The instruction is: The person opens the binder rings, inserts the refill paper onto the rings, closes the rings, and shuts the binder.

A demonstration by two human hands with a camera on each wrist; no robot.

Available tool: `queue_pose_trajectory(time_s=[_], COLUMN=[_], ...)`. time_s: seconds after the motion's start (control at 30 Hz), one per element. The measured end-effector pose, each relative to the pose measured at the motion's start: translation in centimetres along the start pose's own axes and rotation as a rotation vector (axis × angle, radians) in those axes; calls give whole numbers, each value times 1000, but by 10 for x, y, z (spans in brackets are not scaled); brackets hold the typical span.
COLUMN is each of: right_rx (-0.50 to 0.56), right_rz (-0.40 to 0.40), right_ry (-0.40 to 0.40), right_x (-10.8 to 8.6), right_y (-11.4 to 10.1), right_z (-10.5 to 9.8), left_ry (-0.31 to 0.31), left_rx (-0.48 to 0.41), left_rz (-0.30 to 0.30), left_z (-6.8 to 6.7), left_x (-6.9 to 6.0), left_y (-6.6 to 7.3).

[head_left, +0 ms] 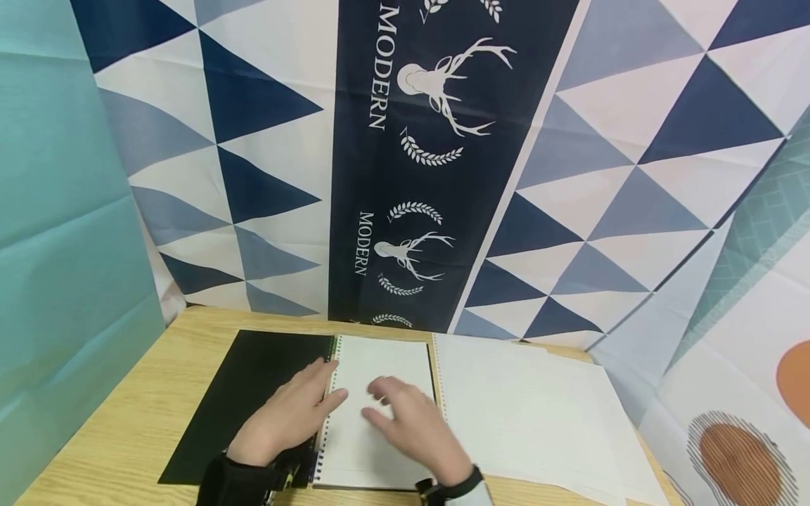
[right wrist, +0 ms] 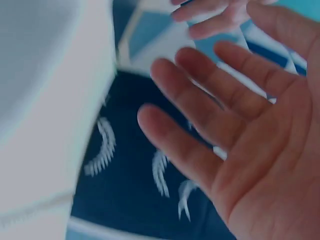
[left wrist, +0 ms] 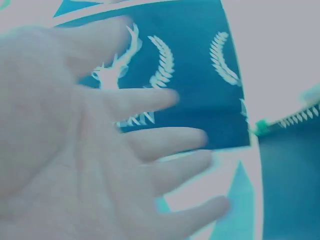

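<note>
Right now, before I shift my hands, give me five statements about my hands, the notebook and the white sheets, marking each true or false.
1. The notebook lies open on a wood-grain tabletop. True.
2. The black cover lies to the right of the white page. False: the black cover lies to the left of the white page.
3. The white sheets lie to the right of the notebook. True.
4. The right hand is gripping a pen. False: the right hand holds nothing.
5. The left hand has its fingers extended, as its wrist view shows. True.
</note>
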State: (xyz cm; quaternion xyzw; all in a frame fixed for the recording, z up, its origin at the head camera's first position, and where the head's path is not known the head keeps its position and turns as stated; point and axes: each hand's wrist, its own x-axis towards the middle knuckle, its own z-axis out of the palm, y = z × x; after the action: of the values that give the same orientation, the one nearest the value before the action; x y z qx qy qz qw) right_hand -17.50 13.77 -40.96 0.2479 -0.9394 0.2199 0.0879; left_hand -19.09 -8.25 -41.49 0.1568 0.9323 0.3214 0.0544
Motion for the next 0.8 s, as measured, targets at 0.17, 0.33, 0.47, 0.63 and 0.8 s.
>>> queue_pose_trajectory(time_s=[0.17,0.33,0.47,0.63,0.8], right_rx=[-24,-72,-101,-117,-102], right_rz=[204,374,536,799,1013], right_ry=[195,267,232,137,55], right_x=[-20,-49,-79,-116,-156], right_y=[40,85,123,170,206], right_z=[-36,-70,-99,-129,-137], left_ry=[95,154,160,132,39], left_rx=[65,116,145,180,194], left_rz=[109,215,304,401,475], left_z=[5,15,24,38,55], left_x=[-1,-4,-6,-8,-8], left_y=[25,44,57,75,90])
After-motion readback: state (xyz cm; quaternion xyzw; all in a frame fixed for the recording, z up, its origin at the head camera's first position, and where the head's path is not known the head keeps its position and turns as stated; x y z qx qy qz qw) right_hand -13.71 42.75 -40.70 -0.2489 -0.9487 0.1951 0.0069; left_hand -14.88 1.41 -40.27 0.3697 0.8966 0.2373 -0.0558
